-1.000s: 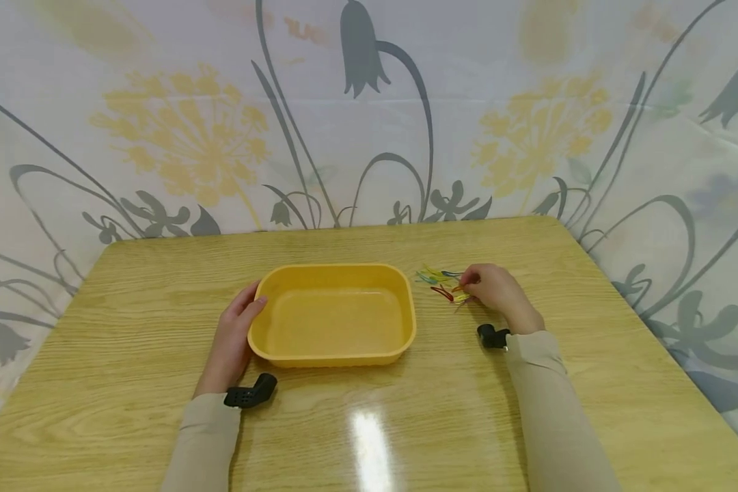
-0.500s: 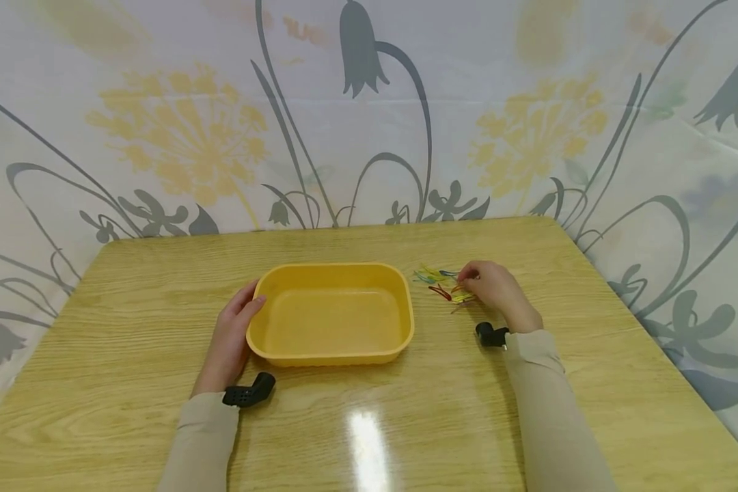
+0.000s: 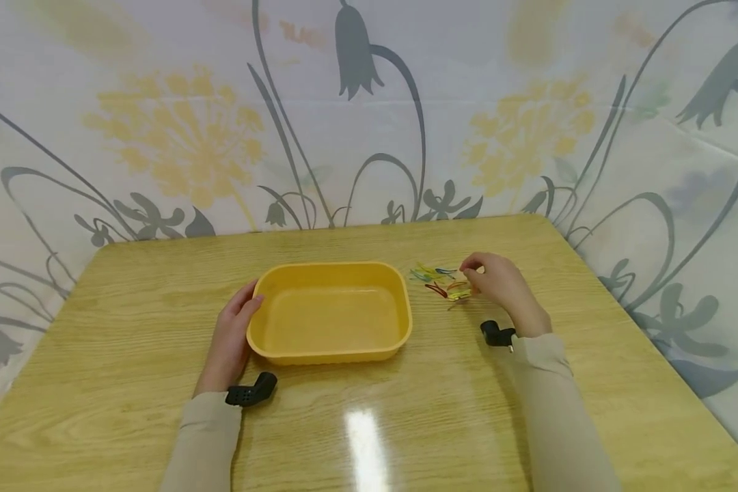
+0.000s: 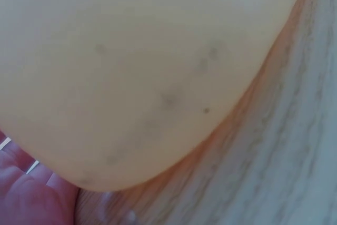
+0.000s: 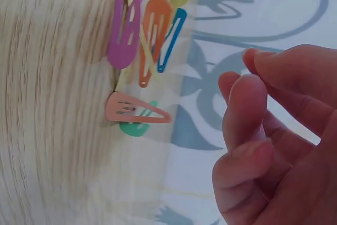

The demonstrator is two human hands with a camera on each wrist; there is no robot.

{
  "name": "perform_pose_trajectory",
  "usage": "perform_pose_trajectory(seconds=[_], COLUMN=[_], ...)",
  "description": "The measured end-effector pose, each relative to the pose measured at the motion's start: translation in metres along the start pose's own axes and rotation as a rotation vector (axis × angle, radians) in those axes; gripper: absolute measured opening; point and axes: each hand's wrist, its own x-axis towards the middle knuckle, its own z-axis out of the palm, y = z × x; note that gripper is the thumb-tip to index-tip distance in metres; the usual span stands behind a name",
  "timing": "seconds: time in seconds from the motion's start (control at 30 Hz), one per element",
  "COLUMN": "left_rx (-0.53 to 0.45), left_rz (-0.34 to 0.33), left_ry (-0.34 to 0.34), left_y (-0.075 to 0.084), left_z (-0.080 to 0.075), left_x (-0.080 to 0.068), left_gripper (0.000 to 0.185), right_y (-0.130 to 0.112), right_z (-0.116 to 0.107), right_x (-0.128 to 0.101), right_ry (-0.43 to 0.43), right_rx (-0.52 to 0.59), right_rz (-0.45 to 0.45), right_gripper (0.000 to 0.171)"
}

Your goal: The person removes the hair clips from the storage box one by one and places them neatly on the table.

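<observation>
lifted off the hair clips [image 5: 141,51], right hand [image 3: 498,283] curls empty, wrist view shows.

colourful hair clips [image 3: 444,283] heaped, yellow tub [image 3: 331,313] upright

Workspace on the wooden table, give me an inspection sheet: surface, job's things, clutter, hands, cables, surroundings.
Surface: wooden table, glossy, with a light glare near the front edge.
Job's things: yellow tray, nothing inside; heap of coloured hair clips just right of it, among them purple, orange, blue, pink and green ones.
Clutter: nothing seen.
Hands: left hand rests against the tray's left wall, fingers relaxed; right hand sits beside the clips, fingers loosely curled, holding nothing in the wrist view.
Cables: nothing seen; a small black camera sits at each wrist.
Surroundings: floral curtain behind and beside the table.
</observation>
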Motion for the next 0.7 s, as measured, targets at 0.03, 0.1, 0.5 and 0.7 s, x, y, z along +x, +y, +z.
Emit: perform_pose_trajectory(seconds=[0.03,0.1,0.5,0.7], left_rx=[-0.001,0.002,0.005,-0.047], left_rz=[0.003,0.004,-0.002,0.017], left_ry=[0.000,-0.001,0.004,-0.043], left_y=[0.000,-0.001,-0.002,-0.003], left_z=[0.000,-0.001,0.005,0.006], left_x=[0.000,-0.001,-0.002,-0.001], left_gripper=[0.053,0.053,0.045,0.051], right_y=[-0.002,-0.007,-0.029,-0.041], right_z=[0.000,-0.002,-0.025,-0.018], right_x=[-0.001,-0.003,-0.025,-0.027], right_ry=[0.002,0.010,0.101,0.089], right_rx=[-0.001,-0.004,0.014,0.019], right_rz=[-0.011,-0.037,-0.084,-0.143], right_gripper=[0.026,0.027,0.041,0.043])
